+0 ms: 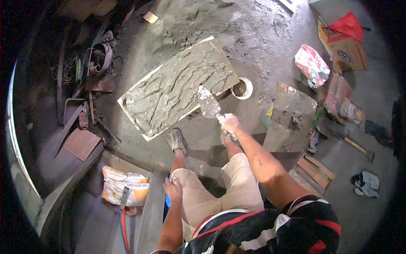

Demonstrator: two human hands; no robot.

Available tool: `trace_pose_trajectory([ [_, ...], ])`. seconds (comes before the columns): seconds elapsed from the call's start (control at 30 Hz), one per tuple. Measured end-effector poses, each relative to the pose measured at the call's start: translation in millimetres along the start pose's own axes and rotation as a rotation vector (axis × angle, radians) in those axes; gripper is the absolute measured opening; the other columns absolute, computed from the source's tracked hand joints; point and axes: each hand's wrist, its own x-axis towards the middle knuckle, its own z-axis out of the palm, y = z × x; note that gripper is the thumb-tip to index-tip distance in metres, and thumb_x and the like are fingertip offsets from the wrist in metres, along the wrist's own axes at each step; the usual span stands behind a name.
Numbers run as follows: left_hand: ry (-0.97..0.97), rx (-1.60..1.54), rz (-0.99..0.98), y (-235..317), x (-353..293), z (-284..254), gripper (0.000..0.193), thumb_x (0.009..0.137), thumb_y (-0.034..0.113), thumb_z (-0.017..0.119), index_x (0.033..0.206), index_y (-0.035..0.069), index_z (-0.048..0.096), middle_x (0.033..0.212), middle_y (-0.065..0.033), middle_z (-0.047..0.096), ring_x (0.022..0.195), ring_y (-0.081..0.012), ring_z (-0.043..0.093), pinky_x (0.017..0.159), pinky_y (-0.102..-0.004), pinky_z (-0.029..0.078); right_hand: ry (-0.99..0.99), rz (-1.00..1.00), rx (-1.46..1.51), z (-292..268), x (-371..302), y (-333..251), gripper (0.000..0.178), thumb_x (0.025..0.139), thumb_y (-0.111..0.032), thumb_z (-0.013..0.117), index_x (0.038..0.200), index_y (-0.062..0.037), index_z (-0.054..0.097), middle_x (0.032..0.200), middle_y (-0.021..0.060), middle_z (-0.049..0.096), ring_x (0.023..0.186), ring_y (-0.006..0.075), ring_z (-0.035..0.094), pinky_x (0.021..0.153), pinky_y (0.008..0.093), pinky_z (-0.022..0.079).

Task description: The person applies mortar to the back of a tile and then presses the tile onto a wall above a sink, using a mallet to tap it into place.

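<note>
My right hand [230, 123] is closed round the handle of a pointing trowel [209, 104]. The trowel's blade is smeared with grey mortar, and its tip touches or hovers over the near right edge of a large rectangular tile [146, 137]. A layer of wet, ridged mortar [173, 86] covers nearly the whole tile, leaving thin pale rims. My left hand [172, 189] lies on the side of my left thigh, fingers stretched out and holding nothing. A white round tub [247, 89] stands against the tile's right corner.
To the right lie a mortar-stained board [292, 114], a crumpled bag [312, 65], a cardboard box [349, 55], a hammer [359, 146] and wood pieces [317, 169]. At left are a bucket [105, 57], a brown tile piece [81, 144] and a filled bag [124, 186].
</note>
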Motion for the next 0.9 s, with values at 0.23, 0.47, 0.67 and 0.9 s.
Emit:
trace_pose_trajectory([
  [0.23,-0.007,-0.056,-0.009,-12.7,-0.2,-0.3,0.078,0.104,0.05,0.049,0.146,-0.014,0.042,0.148,-0.0342,0.049,0.14,-0.0519,0.041,0.121,-0.0522,0.031,0.095,0.155,0.643,0.6,-6.4,-54.6,0.044,0.1,-0.049,0.059,0.083,-0.0075,0.061,0.062,0.0032,0.057,0.044,0.017,0.053,0.039,0.0377,0.042],
  [0.47,-0.028,-0.126,-0.051,-23.0,7.5,-15.6,0.077,0.104,0.051,0.047,0.147,-0.014,0.041,0.149,-0.0336,0.048,0.142,-0.0516,0.039,0.121,-0.0512,0.031,-0.075,0.089,0.493,73.0,-16.5,-125.2,0.049,0.1,-0.051,0.059,0.081,-0.0056,0.062,0.06,0.0025,0.056,0.043,0.0149,0.05,0.041,0.0379,0.041],
  [0.67,-0.007,-0.182,-0.077,-32.5,13.9,-19.8,0.074,0.105,0.046,0.047,0.149,-0.013,0.04,0.151,-0.0318,0.047,0.143,-0.0508,0.037,0.121,-0.0515,0.03,0.239,-0.213,-0.476,67.3,-31.5,-137.9,0.046,0.099,-0.045,0.058,0.105,-0.0009,0.068,0.105,0.0247,0.072,0.107,0.0415,0.068,0.093,0.0518,0.053],
  [0.9,0.006,0.001,0.036,-53.3,20.8,-4.7,0.068,0.106,0.044,0.046,0.142,-0.013,0.048,0.144,-0.0314,0.053,0.133,-0.0513,0.048,0.117,-0.053,0.036,0.381,-0.171,-0.466,-3.1,-47.0,-74.3,0.043,0.097,-0.047,0.06,0.106,-0.0065,0.07,0.1,0.0225,0.073,0.098,0.0432,0.069,0.086,0.0532,0.054],
])
